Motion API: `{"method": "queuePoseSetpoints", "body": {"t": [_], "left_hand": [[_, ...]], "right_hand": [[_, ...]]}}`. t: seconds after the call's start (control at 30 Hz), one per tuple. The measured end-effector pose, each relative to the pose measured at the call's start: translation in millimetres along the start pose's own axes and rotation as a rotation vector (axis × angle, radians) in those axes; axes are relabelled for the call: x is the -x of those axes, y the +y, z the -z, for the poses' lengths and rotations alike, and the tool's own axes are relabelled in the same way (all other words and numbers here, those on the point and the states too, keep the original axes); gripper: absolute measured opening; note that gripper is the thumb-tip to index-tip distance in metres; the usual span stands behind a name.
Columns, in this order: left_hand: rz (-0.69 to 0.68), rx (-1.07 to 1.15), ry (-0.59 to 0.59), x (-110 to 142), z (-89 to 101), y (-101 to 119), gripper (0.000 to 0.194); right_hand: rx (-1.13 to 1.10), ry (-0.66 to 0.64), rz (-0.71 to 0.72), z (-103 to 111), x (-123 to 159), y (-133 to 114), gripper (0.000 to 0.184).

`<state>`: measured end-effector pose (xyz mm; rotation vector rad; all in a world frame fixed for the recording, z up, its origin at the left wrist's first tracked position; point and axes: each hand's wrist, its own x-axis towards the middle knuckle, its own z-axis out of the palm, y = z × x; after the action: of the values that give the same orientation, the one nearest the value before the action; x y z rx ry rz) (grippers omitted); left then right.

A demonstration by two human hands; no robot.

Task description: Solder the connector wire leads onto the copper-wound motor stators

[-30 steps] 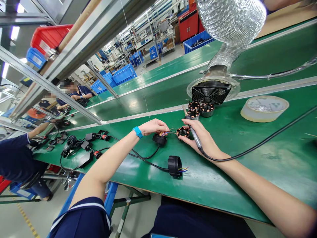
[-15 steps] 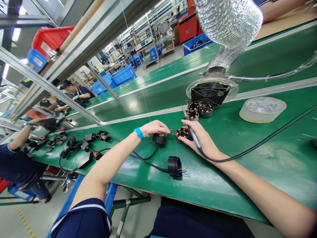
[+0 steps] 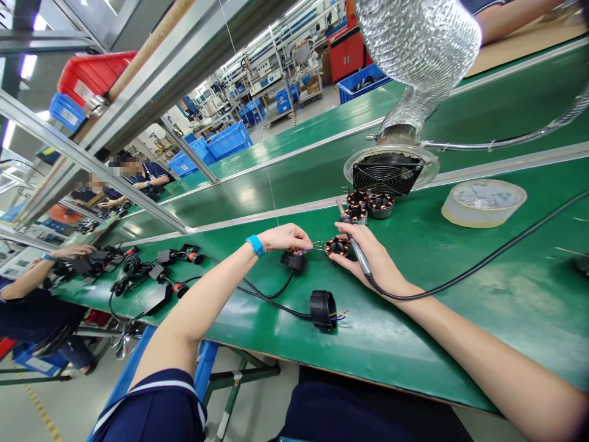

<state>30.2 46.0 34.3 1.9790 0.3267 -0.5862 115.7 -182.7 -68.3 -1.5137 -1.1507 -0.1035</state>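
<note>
Pinching wires (image 3: 318,247) sideways toward coil ring (image 3: 337,247)
Wires are being held by left hand (image 3: 286,237); ring, right of it, is being gripped by nearer right hand (image 3: 378,256), soldering iron (image 3: 361,255) also being held

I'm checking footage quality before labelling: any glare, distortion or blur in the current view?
Head view: pale glare on the green tabletop; bright highlights on the foil duct; right forearm looks stretched toward the corner; thin wires by the left hand too small to judge focus.
</note>
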Motion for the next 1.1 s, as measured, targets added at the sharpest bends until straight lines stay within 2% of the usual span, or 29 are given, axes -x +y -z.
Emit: {"method": "queuePoseSetpoints", "body": {"t": [0.13, 0.43, 0.63, 0.93, 1.1], "left_hand": [[0.019, 0.012, -0.045, 0, 1.4, 1, 0.034], [0.016, 0.204, 0.132, 7, -0.1, -7, 0.037], [0.018, 0.265, 0.153, 1, -6.0, -6, 0.034], [0.005, 0.216, 0.141, 1, -8.2, -3, 0.04], [-0.016, 0.13, 0.153, 0, -6.7, -7, 0.034]], "right_hand": [[0.0, -0.01, -0.004, 0, 0, 1, 0.06], [0.001, -0.009, -0.002, 1, 1, 0, 0.059], [0.003, -0.004, -0.007, 1, 0, 0, 0.058], [-0.003, -0.009, -0.009, 1, 1, 0, 0.06], [0.003, -0.01, -0.008, 1, 0, -1, 0.06]]}}
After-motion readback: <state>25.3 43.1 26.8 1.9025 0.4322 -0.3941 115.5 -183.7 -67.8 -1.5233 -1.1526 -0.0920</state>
